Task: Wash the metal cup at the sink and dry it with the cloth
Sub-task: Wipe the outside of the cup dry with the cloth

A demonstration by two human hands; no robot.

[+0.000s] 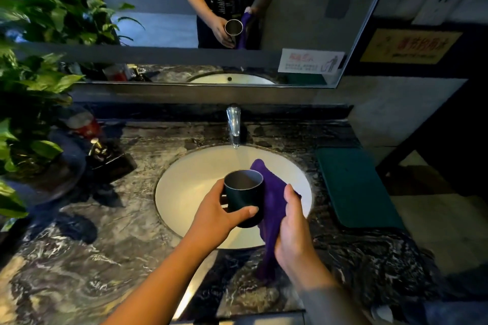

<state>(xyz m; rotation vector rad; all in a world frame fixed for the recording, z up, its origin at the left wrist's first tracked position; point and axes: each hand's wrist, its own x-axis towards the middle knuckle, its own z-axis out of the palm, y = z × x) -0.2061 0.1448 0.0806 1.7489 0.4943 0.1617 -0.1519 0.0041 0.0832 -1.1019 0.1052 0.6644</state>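
Metal cup [244,198] upright, mouth up, in grasp of left fingers [247,211]; cloth [272,192] in right fingers [290,195].

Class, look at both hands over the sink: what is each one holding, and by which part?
The left hand grips the metal cup round its side wall, thumb across the front. The right hand holds the purple cloth bunched near its middle, against the cup's side.

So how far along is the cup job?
Washing looks finished: the left hand holds the metal cup over the sink, away from the faucet. Drying is in hand: the right hand holds the purple cloth against its side. The inside likely needs wiping next.
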